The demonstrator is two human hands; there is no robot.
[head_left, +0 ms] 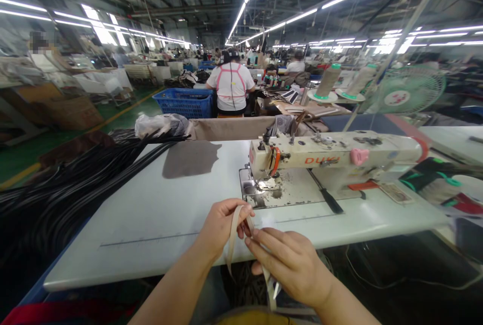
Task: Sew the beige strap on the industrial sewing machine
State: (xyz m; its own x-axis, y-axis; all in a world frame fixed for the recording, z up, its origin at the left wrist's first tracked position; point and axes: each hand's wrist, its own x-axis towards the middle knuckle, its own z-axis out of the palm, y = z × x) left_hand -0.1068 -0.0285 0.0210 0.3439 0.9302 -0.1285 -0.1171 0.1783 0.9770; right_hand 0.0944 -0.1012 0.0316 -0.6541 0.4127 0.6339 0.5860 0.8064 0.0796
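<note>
My left hand [222, 224] pinches a narrow beige strip [233, 237] between thumb and fingers, near the front edge of the white table. One length of the strip hangs down past my left wrist. Close beside it, my right hand [290, 264] has its fingers closed on the same strip, whose other end drops below the palm. A pale pointed tool [277, 290] pokes out under my right hand; its kind is mostly hidden. Just beyond both hands stands the sewing machine [335, 156], its needle area a little above my left fingertips.
A brown leather-like piece [191, 159] lies on the white table [151, 214]. Long black strips [75, 199] are heaped at the left. A black-handled screwdriver [330, 199] rests by the machine. Behind are a fan [407, 91], thread cones [328, 81], a blue crate [183, 103] and a seated person [231, 83].
</note>
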